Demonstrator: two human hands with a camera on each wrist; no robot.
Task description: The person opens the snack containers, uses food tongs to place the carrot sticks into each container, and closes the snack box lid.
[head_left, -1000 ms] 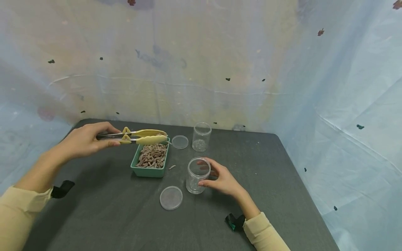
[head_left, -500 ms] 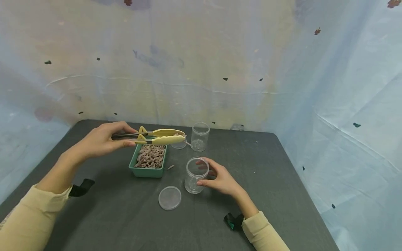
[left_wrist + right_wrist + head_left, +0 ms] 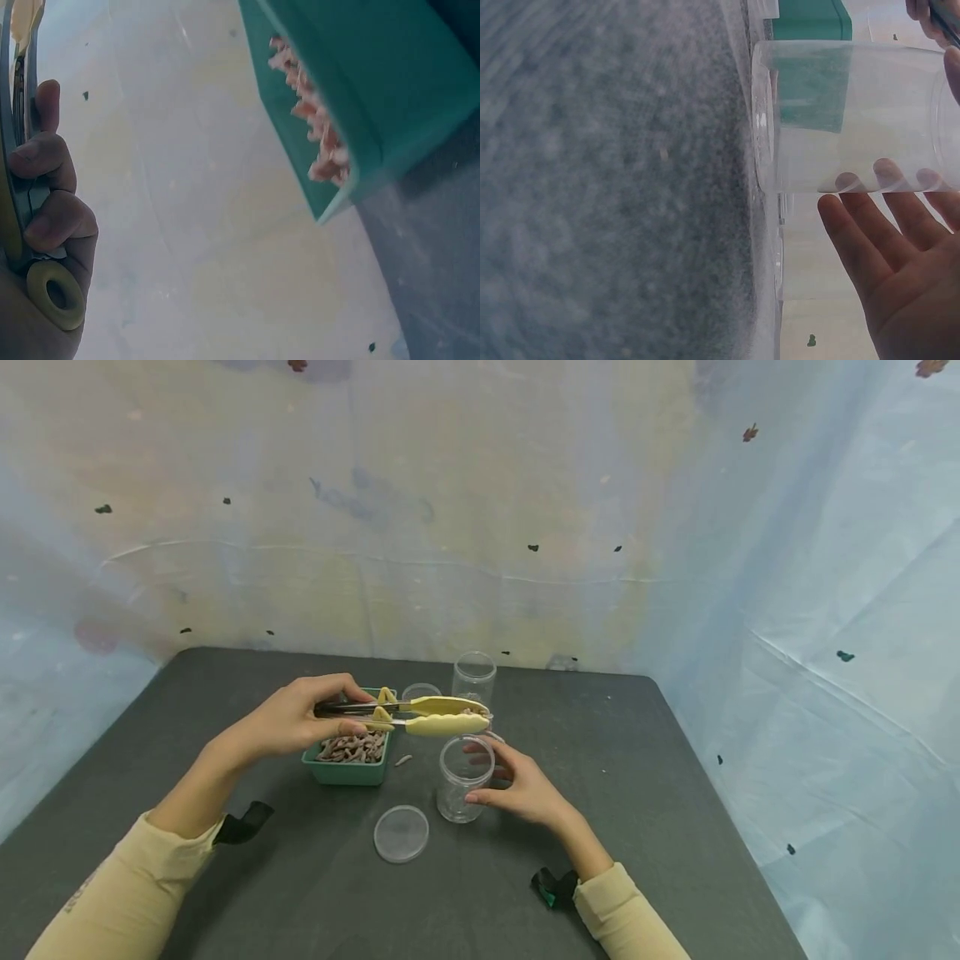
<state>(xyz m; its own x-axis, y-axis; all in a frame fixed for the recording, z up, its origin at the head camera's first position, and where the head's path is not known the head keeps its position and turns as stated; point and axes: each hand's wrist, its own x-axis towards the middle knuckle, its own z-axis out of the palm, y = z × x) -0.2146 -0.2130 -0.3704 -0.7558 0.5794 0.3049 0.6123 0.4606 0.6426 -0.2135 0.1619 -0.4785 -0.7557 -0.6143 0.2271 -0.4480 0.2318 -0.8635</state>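
Observation:
My left hand grips yellow-tipped tongs, their tips pinching a small clump of greyish-brown pieces. In the head view the tips overlap the space just above and behind the mouth of the near clear jar. That jar stands upright, with nothing seen inside, and my right hand holds it from the right, thumb in front and fingers behind. The right wrist view shows the fingertips against the jar's wall. Left of it, partly under my left hand, sits a green tub full of similar strips.
A second clear jar stands farther back, partly hidden by the tongs. One round clear lid lies in front of the near jar, another lid behind the tub. A stray strip lies on the dark table.
My left hand has carried the tongs and their clump rightward, from over the green tub to above the near jar. The right hand and its jar have stayed put.

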